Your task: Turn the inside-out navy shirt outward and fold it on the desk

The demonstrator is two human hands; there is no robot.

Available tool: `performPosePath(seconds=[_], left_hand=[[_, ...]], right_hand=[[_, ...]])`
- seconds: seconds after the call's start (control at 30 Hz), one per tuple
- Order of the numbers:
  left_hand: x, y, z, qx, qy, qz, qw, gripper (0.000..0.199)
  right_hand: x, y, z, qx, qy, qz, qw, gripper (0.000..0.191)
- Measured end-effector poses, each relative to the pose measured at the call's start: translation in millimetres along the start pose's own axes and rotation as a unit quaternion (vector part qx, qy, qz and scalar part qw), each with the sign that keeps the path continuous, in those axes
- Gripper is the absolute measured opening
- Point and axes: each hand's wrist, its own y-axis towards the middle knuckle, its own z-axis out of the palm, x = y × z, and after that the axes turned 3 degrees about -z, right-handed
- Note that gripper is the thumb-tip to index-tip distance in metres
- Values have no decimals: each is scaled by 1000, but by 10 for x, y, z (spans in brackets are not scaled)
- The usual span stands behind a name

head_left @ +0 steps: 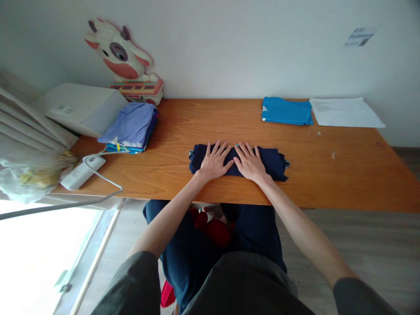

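At the far left of the orange-brown wooden tabletop (344,170) sat a white cardboard box (82,107), a white power adapter with its cord (82,172), and a stack of folded lilac and blue clothes (131,127). A cow-shaped toy keyboard (126,61) leaned against the wall behind. Bare wood lay open between that stack and the folded navy-blue garment (275,162), which stretched along the near edge at the middle. The left hand (215,161) and right hand (251,162) rested flat on it, fingers spread, gripping nothing. Farther right, by the wall, lay a folded bright blue shirt (286,110) and white paper sheets (344,112).
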Motion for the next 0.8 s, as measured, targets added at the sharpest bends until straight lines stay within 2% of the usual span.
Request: performPosePath(seconds=[0.37,0.67,0.8], left_hand=[[-16,-87,5,-6,-8,-6,1000,72],[-237,-565,-47,-14,-12,-39,999,72],[-280,-671,-37,-17,-32,-47,998,72]], right_hand=[[3,-84,-11,4,-8,-13,1000,66],[228,-449,-93,14,16,-34,999,66],[266,-542,-90,7,54,-40,998,66]])
